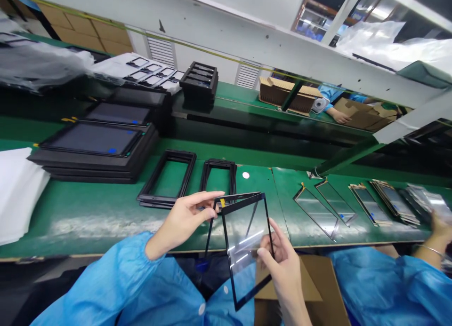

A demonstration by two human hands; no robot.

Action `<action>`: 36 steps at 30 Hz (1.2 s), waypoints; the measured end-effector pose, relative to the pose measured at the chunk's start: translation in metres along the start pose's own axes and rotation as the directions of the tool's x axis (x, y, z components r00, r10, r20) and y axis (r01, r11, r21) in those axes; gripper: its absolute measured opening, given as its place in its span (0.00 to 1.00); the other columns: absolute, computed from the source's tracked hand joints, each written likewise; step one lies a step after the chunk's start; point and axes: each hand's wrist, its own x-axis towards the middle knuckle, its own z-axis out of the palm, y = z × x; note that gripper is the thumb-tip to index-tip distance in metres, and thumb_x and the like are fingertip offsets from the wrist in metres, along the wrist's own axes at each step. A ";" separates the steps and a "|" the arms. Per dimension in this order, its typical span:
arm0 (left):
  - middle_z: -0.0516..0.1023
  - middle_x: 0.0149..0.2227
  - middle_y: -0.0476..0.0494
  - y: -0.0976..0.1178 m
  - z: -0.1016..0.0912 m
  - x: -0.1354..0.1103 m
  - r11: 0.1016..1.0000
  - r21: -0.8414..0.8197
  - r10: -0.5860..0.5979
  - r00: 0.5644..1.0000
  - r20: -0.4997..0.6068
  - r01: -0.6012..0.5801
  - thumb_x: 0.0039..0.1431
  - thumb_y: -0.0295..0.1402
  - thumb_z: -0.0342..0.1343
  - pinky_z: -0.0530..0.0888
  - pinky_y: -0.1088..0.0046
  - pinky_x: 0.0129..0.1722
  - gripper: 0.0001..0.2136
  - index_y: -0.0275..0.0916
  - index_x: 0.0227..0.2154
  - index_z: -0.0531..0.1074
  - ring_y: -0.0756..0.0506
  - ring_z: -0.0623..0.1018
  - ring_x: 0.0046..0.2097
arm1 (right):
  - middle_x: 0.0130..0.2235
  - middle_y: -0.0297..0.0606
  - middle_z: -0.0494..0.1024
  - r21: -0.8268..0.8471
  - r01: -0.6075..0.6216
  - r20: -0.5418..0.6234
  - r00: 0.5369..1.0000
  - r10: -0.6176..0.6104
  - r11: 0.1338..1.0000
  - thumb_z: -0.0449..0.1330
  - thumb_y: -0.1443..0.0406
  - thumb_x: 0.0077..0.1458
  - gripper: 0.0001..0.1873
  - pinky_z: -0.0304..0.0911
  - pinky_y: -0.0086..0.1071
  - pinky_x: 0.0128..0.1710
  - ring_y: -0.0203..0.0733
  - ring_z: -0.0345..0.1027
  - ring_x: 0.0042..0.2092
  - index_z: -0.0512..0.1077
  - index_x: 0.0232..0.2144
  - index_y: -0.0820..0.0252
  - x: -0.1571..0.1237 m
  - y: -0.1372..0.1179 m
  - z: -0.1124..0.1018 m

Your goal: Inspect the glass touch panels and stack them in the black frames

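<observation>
My left hand [180, 222] pinches the upper left corner of a thin black frame [210, 232] between thumb and fingers. In my right hand [284, 258] is a clear glass touch panel [243, 241] with a black border, gripped by its right edge. The panel is tilted and overlaps the front of the frame, their top edges close together at an angle. A small yellow tab [222, 202] shows near the panel's upper left corner. Much of the frame is seen only through the glass, and its lower part is hidden.
Black frames are stacked in two piles [165, 200] [233, 168] on the green bench [95, 203]. Screens on black trays [88, 166] and white sheets [17, 194] are left. Glass panels [316, 210] lie right, near a co-worker's hand [441, 227]. A cardboard box [318, 283] stands below.
</observation>
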 end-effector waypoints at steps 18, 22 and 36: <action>0.82 0.37 0.44 -0.020 0.012 -0.004 0.952 -0.227 -0.210 0.978 0.016 0.208 0.56 0.38 0.72 0.82 0.77 0.31 0.25 0.46 0.57 0.82 0.48 0.81 0.34 | 0.34 0.31 0.75 -0.078 -0.072 -0.153 0.986 0.059 0.994 0.70 0.57 0.60 0.40 0.69 0.28 0.25 0.35 0.68 0.28 0.64 0.71 0.52 -0.014 0.002 0.035; 0.81 0.38 0.45 -0.025 0.013 -0.004 0.943 -0.252 -0.218 0.976 0.021 0.217 0.57 0.39 0.73 0.83 0.77 0.32 0.24 0.49 0.58 0.82 0.48 0.82 0.35 | 0.33 0.30 0.74 -0.081 -0.072 -0.135 0.989 0.061 0.994 0.71 0.57 0.59 0.40 0.68 0.28 0.23 0.35 0.68 0.27 0.66 0.70 0.52 -0.012 -0.003 0.035; 0.87 0.46 0.36 -0.026 0.017 -0.008 0.932 -0.278 -0.236 0.972 0.021 0.232 0.59 0.38 0.72 0.83 0.78 0.31 0.26 0.43 0.61 0.79 0.39 0.87 0.46 | 0.34 0.32 0.76 -0.149 -0.056 -0.148 0.988 0.034 0.987 0.70 0.57 0.60 0.38 0.69 0.28 0.26 0.35 0.68 0.29 0.67 0.69 0.53 -0.014 0.002 0.035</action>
